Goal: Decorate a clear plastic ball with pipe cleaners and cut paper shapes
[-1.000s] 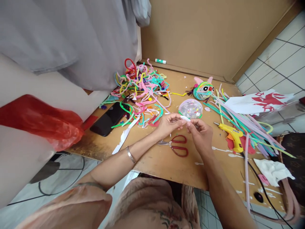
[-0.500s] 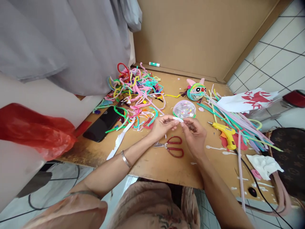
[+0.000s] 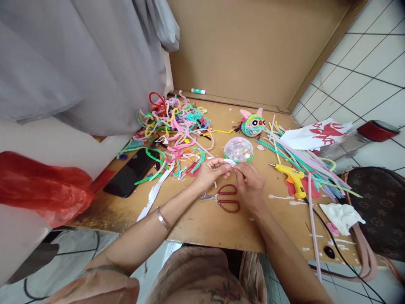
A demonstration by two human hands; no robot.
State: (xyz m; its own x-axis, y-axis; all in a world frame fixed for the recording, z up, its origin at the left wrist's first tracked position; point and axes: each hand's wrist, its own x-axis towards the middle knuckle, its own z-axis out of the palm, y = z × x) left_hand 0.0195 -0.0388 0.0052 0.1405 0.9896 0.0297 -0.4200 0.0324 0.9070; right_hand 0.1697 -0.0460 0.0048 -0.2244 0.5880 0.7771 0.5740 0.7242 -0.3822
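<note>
Your left hand (image 3: pixel 211 173) and right hand (image 3: pixel 252 182) meet above the tabletop (image 3: pixel 196 231), fingers curled nearly closed, each pinching one end of a white scrap (image 3: pixel 229 162) between thumb and fingertips. Both your forearms stretch forward and angle inward, the scrap held just this side of a clear bowl (image 3: pixel 238 139), with scissors (image 3: pixel 218 197) lying nearer you.

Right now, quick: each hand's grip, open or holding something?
Left hand: closed, pinching a small white piece.
Right hand: closed, fingers on the right end of that same piece.
</note>
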